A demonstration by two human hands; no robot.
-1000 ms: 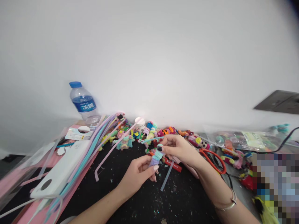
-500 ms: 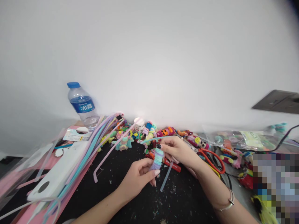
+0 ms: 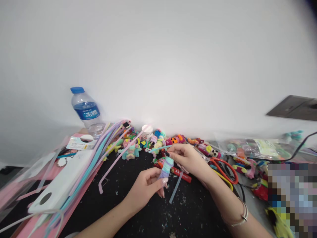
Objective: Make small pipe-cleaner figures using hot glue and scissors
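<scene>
Gripping the lower end of the fuzzy coil (image 3: 167, 166), my left hand (image 3: 145, 185) has its thumb on the near side and its fingers curled around from the left. I have that coil near the middle of the scene, banded in lilac and aqua, with its top tilted slightly right. My right hand (image 3: 187, 160) is just above and to the right, fingers bent and closed on the right end of a pale blue strand (image 3: 160, 148), whose free length points left; I can't tell whether those fingertips also touch the coil's top edge. I see a silver bracelet (image 3: 244, 218) on the right wrist.

Just right of the coil lie a red tube (image 3: 185, 176) with white print and a translucent stick (image 3: 175, 188), which slants toward the near side over the black, speck-strewn table (image 3: 146, 219). Beyond the right hand I make out orange-handled scissors (image 3: 226, 170), partly behind the forearm, and a clear plastic bag (image 3: 268, 148) farther right.

Along the far wall, I have an aqua-and-pink figure (image 3: 130, 151) in front of a white tub (image 3: 148, 132). To the left I see a bent pink strand (image 3: 120, 160), a bundle of pastel stems (image 3: 96, 162), a white holder (image 3: 63, 181) and, at the far left, a blue-capped bottle (image 3: 86, 109).
</scene>
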